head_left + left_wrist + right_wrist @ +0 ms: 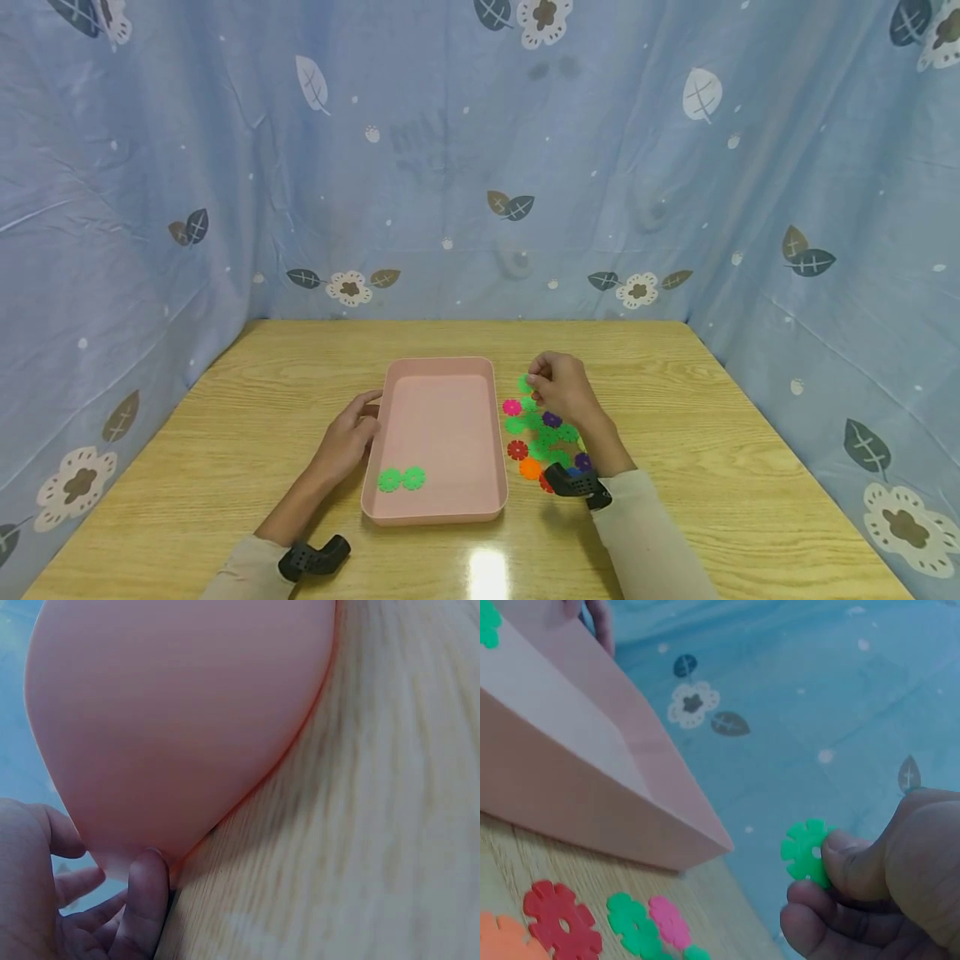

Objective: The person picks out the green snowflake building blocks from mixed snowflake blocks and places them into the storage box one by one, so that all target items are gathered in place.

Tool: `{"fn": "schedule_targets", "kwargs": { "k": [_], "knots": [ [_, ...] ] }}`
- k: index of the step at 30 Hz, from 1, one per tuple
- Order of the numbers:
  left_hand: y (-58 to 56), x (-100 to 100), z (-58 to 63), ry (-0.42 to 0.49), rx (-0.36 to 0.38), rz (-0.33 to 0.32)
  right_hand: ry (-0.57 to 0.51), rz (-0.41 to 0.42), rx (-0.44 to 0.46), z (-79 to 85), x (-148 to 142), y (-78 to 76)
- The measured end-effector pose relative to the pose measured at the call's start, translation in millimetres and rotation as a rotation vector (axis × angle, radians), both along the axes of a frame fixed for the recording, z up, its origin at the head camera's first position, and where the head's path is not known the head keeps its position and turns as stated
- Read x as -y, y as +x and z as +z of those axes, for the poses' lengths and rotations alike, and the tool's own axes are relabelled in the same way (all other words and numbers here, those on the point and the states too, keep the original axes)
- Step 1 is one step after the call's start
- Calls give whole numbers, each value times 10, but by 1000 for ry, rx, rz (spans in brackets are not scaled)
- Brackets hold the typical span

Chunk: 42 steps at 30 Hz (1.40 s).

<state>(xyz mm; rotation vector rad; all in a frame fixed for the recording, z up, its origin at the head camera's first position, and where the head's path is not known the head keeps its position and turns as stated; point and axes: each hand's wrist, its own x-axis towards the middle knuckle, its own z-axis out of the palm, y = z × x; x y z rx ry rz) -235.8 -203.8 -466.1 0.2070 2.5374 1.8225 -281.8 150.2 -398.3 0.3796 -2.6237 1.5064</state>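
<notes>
My right hand (564,390) pinches a green snowflake-shaped plastic disc (804,851) between thumb and fingers, raised above the far end of a pile of similar discs. Several loose discs lie in that pile, including a red disc (517,450), an orange disc (530,468), a pink disc (512,407) and a purple disc (552,419). At the left wall of the pink tray (442,408), my left hand (347,437) holds the edge, its thumb (148,889) against the outer wall. Two green discs (413,477) lie side by side in the tray's near left corner.
The tray stands on a wooden table (300,367), with the disc pile just to its right. A blue curtain (450,167) with leaves and flowers hangs behind the table and along both sides. Each wrist wears a black band with a camera mount (315,558).
</notes>
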Motion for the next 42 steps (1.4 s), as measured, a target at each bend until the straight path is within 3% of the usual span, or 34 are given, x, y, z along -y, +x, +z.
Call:
{"fn": "schedule_targets", "kwargs": {
  "k": [5, 13, 18, 24, 33, 42],
  "knots": [
    [-10, -9, -3, -7, -2, 6, 13, 43, -43, 35, 104, 18],
    [-2, 17, -11, -31, 3, 20, 78, 116, -118, -51, 359, 4],
    [6, 36, -10, -58, -1, 25, 98, 226, -109, -101, 525, 42],
    [-7, 13, 0, -72, -12, 13, 98, 341, -104, -48, 634, 107],
    [-32, 36, -4, -25, 8, 2, 128, 433, -14, 40, 781, 176],
    [-23, 27, 19, -31, 9, -3, 256, 501, -39, 35, 912, 301]
  ]
}}
